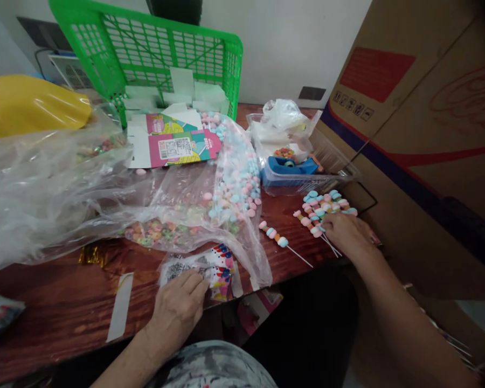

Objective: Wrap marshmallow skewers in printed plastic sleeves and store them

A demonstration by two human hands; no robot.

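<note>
My left hand (181, 299) rests at the table's front edge, fingers curled over printed clear plastic bags (220, 269). My right hand (350, 234) is at a pile of marshmallow skewers (313, 207), its fingers bent down among them; the fingertips are hidden, so what they grip does not show. White sticks poke out below that hand. Between the hands lies a single marshmallow skewer (277, 236), with pink, blue and orange pieces on a white stick. A large clear bag (238, 172) of pink and blue marshmallows spreads behind it. Colourful cereal rings (157, 233) lie under clear plastic.
A green basket (170, 40) stands tilted at the back, with a printed carton (181, 148) before it. A clear plastic tray (335, 156) holds a blue tape dispenser (293, 166). Large cardboard boxes (416, 134) wall off the right side. A white strip (120, 307) lies at front left.
</note>
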